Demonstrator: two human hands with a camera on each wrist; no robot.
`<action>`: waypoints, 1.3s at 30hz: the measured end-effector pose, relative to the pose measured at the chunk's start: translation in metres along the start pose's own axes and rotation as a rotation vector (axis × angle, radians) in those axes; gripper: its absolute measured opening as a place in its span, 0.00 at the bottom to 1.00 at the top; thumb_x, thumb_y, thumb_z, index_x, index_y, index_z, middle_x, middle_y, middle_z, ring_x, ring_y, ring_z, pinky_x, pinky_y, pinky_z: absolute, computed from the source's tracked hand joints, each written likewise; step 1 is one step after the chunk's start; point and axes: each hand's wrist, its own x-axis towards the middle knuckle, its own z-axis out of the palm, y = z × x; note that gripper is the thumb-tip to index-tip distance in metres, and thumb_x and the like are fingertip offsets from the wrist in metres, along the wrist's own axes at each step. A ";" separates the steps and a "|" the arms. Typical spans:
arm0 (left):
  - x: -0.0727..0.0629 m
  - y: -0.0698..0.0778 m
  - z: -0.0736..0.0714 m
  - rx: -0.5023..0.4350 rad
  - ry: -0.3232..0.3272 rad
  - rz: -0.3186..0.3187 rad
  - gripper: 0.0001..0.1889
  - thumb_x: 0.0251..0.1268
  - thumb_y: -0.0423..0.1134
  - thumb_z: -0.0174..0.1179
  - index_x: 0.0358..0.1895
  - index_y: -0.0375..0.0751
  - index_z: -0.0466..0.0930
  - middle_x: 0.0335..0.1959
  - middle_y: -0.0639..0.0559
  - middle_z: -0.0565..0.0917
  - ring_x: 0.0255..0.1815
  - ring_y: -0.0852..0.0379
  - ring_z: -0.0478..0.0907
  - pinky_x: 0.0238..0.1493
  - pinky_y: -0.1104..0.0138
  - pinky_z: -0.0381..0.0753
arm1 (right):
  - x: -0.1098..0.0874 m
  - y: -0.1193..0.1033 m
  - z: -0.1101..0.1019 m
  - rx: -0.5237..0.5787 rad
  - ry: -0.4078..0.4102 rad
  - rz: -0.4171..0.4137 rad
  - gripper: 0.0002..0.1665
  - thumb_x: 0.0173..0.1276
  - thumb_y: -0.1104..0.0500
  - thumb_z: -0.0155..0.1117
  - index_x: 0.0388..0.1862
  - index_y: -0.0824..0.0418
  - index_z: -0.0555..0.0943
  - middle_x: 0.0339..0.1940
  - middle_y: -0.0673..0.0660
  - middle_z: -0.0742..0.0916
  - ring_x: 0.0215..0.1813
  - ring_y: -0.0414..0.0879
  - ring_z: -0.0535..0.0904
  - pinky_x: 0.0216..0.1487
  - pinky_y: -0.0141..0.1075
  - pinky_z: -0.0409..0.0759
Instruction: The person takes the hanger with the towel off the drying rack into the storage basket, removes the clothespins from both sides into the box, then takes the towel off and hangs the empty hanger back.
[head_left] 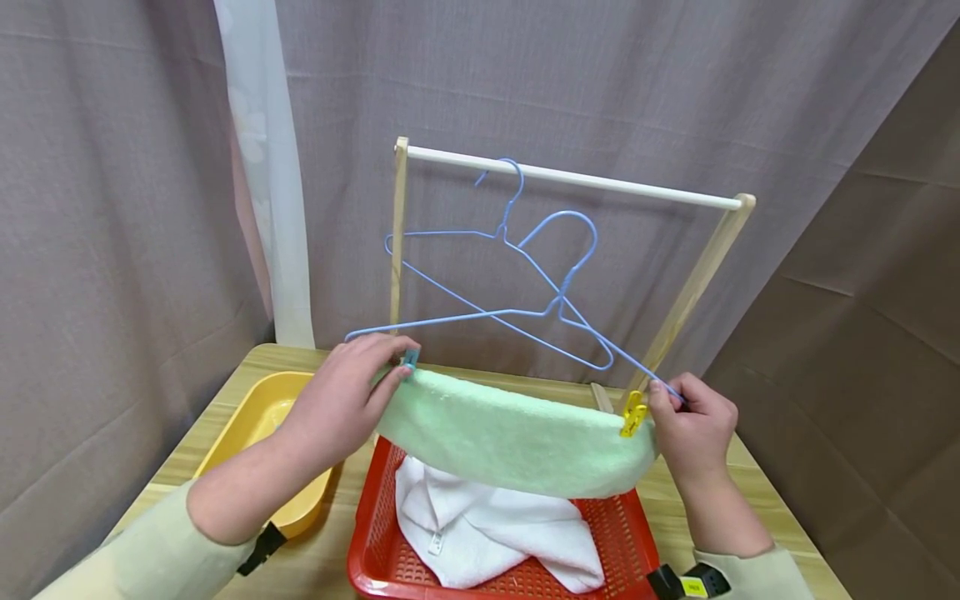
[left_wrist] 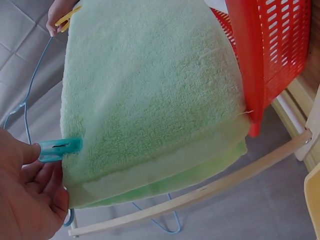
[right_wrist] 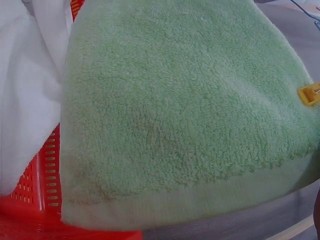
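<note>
A pale green terry towel [right_wrist: 185, 110] fills most of the view, with a smooth hem band [right_wrist: 190, 202] along its lower edge and a yellow clothespin [right_wrist: 310, 94] at its right. At left, white cloth [right_wrist: 30, 95] overlaps a red slotted basket [right_wrist: 39, 185].

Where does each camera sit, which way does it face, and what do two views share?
Head: on the head, looking forward and down at the rack, green towel and red basket; left hand, right hand and forearms show.
Left wrist: on that wrist, facing the green towel and teal clip; the left hand shows close, part of the right hand at upper left.
Right wrist: on that wrist, facing the green towel; only a sliver of right hand at the right edge.
Shared: head and left wrist show the yellow clip.
</note>
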 end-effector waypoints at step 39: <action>-0.014 -0.007 -0.001 -0.313 0.146 -0.109 0.09 0.72 0.33 0.57 0.51 0.43 0.79 0.47 0.55 0.79 0.46 0.58 0.75 0.44 0.62 0.84 | -0.002 -0.001 0.003 0.010 0.028 0.024 0.20 0.53 0.72 0.64 0.09 0.62 0.68 0.11 0.45 0.69 0.17 0.33 0.61 0.19 0.25 0.56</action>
